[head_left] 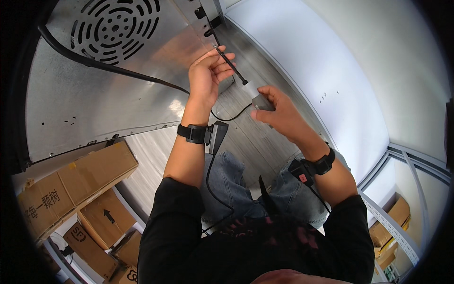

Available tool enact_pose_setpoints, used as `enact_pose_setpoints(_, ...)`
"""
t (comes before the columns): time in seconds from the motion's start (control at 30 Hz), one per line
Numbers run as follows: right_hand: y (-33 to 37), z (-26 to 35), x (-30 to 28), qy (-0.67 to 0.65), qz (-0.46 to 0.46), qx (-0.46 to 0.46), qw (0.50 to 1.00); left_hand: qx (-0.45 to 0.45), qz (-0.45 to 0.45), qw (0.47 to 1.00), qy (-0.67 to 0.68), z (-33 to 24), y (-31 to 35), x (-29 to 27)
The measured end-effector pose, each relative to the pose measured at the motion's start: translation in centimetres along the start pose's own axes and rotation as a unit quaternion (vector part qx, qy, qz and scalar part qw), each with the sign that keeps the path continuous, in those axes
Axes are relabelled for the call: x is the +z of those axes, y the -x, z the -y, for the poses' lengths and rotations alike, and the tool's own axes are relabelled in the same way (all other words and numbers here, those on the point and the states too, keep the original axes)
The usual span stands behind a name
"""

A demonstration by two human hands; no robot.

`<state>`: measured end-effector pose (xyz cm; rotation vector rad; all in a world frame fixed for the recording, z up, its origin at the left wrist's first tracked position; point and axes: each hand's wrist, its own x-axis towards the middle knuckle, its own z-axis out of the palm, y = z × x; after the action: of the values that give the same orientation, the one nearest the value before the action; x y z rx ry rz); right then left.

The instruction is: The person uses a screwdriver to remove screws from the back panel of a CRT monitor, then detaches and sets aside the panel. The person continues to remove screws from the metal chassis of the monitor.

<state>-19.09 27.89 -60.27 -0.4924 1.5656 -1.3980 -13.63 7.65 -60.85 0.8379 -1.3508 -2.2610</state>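
My right hand (279, 112) is wrapped around the grey and white body of an electric screwdriver (261, 101). From its front a long dark bit (235, 70) points up and to the left. At the far end of that bit, the thumb and forefinger of my left hand (208, 75) close on the tip. Its other fingers are loosely curled behind the shaft. Something small and shiny shows at the tip, too small to make out. Just left of my hand stands a large metal panel (137, 90) with a round slotted vent (115, 28).
A thick black cable (118, 71) crosses the panel and passes behind my left wrist. Cardboard boxes (90, 175) are stacked at lower left. A white panel (302, 61) rises on the right, with a metal rack (383, 208) at lower right. Grey wood-look flooring (236, 137) lies below.
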Motion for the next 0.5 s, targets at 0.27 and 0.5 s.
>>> enact_pose_setpoints(0.27, -0.22, -0.19, -0.26, -0.110, 0.017, 0.029, 0.993, -0.003, 0.013, 1.000, 0.025, 0.08, -0.21, -0.24)
enact_pose_setpoints(0.5, -0.15, 0.02, -0.39, -0.118, 0.011, 0.020, 0.993, -0.009, -0.002, 0.999, 0.040, 0.25, -0.27, 0.01)
